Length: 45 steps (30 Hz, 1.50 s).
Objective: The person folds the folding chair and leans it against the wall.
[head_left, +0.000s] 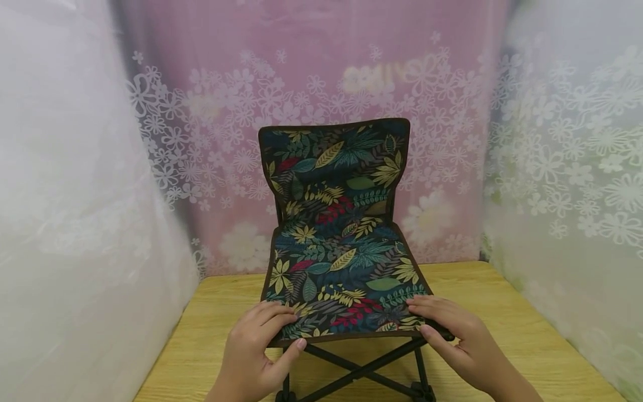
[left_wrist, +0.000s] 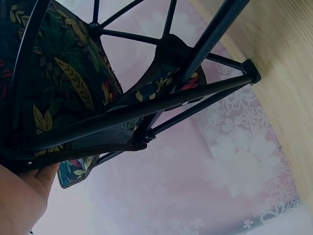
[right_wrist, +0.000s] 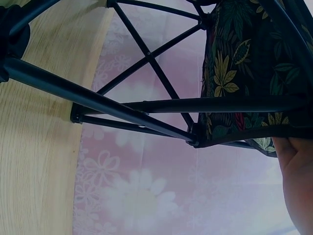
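Observation:
A folding chair with dark leaf-patterned fabric and black tube legs stands unfolded, its backrest upright. My left hand rests on the front left corner of the seat, fingers lying over the fabric and thumb along the front edge. On the front right corner my right hand lies the same way, its fingers on top. Both wrist views look from below at the seat's underside; there my left hand and right hand touch the rim, with most fingers hidden behind it.
The chair stands on a wood-grain tabletop. A pink flowered curtain hangs behind it. Pale translucent sheets hang at the left and the right. Crossed legs run beneath the seat front.

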Each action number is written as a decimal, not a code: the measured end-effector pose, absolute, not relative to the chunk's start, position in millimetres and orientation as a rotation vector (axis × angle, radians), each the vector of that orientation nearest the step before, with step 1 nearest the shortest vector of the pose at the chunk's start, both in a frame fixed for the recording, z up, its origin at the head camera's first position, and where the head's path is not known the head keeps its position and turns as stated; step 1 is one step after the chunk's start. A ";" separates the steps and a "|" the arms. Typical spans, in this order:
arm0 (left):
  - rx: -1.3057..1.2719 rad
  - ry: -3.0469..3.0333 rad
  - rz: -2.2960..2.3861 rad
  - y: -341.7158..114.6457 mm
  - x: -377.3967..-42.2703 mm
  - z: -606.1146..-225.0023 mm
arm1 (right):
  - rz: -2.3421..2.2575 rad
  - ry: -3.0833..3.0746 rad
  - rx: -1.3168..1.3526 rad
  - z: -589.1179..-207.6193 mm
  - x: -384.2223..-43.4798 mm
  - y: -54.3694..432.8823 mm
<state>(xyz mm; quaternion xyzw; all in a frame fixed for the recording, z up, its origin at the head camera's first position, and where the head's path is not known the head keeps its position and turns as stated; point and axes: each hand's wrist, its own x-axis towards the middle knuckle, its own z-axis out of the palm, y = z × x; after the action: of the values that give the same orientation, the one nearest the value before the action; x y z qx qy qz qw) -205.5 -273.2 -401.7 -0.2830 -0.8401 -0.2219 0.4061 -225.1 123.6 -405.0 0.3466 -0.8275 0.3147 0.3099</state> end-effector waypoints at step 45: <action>-0.739 -1.812 -0.767 -273.8 -194.7 -418.6 | 0.926 -1.889 1.044 -416.9 -218.7 135.2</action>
<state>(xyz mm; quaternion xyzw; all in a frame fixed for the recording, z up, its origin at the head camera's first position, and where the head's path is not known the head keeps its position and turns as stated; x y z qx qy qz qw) -194.7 -273.8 -418.6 -0.3052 -0.7481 -0.3167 0.4969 -218.7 135.2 -416.9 0.4100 -0.7420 0.3635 0.3862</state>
